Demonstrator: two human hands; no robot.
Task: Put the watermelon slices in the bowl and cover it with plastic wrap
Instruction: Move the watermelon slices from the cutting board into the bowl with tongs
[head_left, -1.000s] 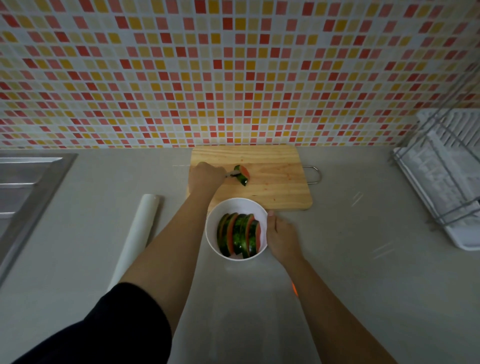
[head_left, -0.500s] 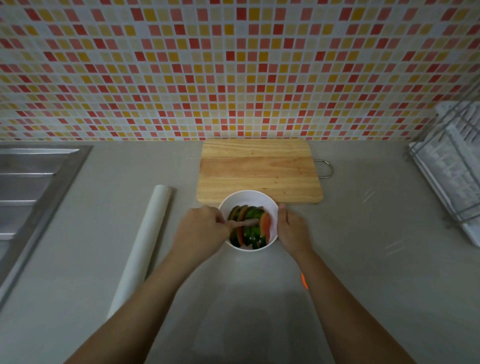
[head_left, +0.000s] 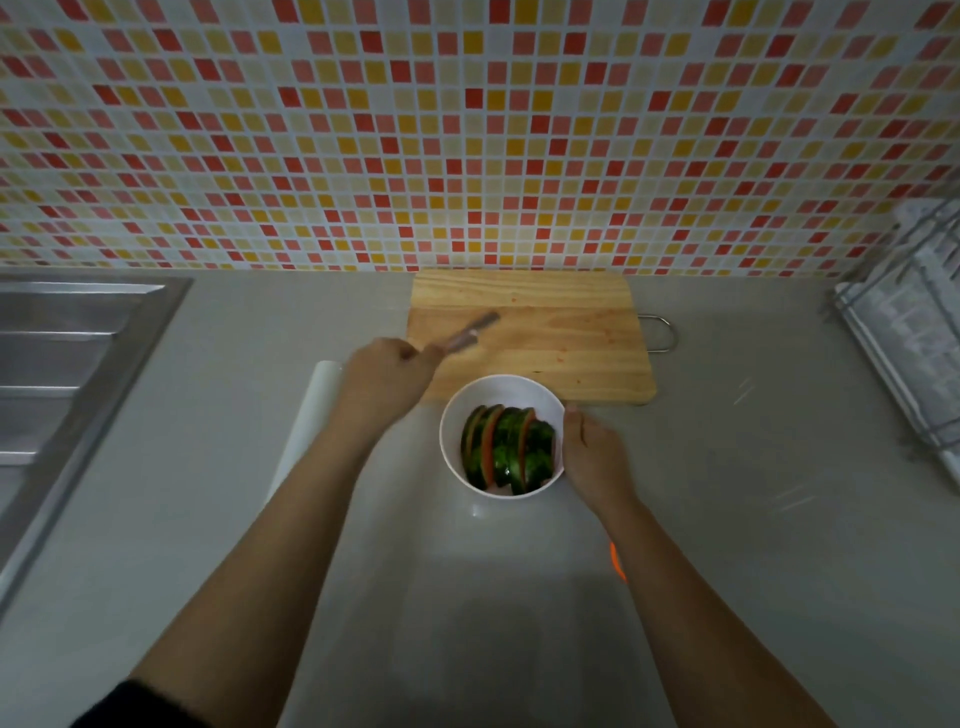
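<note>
Now left hand (head_left: 387, 376) grips utensil (head_left: 471, 332), right hand (head_left: 596, 458) bowl (head_left: 501, 387).

Blurred utensil (head_left: 470, 335) (kind unclear); left forearm (head_left: 291, 525) hides part of wrap roll (head_left: 306, 421).

Your left hand (head_left: 387, 379) grips a blurred utensil (head_left: 470, 335) over the cutting board (head_left: 571, 332); your right hand (head_left: 595, 457) holds the white bowl (head_left: 498, 389) of watermelon slices (head_left: 506, 449).

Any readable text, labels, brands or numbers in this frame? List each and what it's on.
None readable.
The plastic wrap roll, white bowl and cutting board show no print.
The dish rack and the utensil in the left hand are blurred: markings cannot be told.
</note>
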